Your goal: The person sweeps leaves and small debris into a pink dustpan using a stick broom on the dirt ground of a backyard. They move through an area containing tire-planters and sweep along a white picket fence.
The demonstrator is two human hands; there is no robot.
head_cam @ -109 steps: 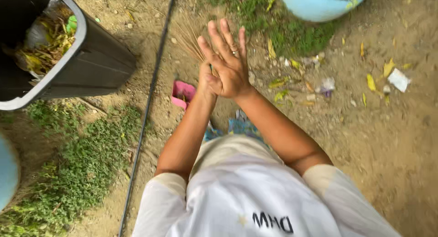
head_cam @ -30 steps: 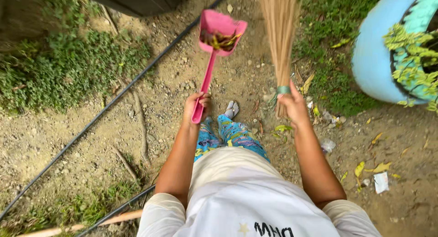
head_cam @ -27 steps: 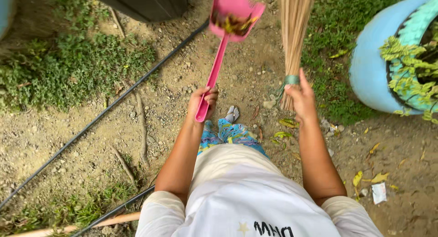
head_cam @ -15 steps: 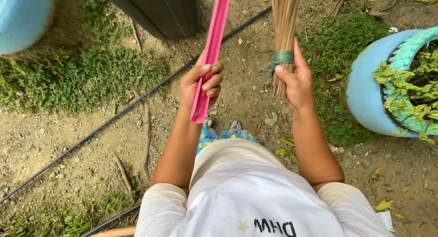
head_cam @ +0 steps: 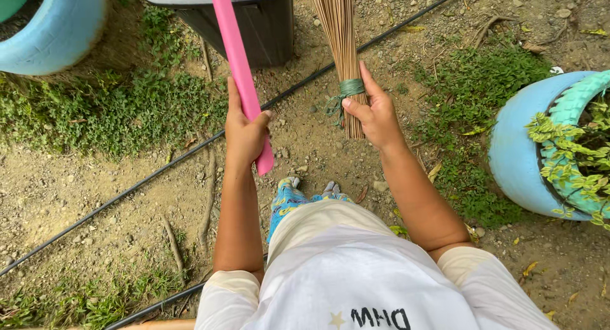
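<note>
My left hand (head_cam: 244, 136) is wrapped tight around the lower end of a pink dustpan handle (head_cam: 240, 69), fingers curled over it and thumb along its side, and my right hand (head_cam: 376, 113) is closed around a bundled stick broom (head_cam: 342, 47) just below its green binding (head_cam: 350, 87). Both grips are firm, with nothing slack between palm and tool.

Nearest to me is my white shirt (head_cam: 356, 273), with my forearms reaching out from it, and below them my feet in blue patterned legs (head_cam: 287, 200) stand on the bare dirt ground (head_cam: 82, 196), which is strewn with small stones and a few yellow leaves.

The pink handle rises from my left hand and slants up and to the left, running out of the top of the frame over a black bin (head_cam: 254, 19); the pan end is out of view. The broom stands nearly upright in my right hand, its straws running up past the top edge just to the right of the bin.

A thin black hose (head_cam: 159, 171) crosses the dirt on a diagonal, passing beyond my hands. Patches of low green weeds (head_cam: 114, 111) lie to the left and right. A blue painted tyre planter (head_cam: 527, 152) with leafy yellow-green plants sits at my right, and another blue planter (head_cam: 57, 31) sits far left, beside the bin.
</note>
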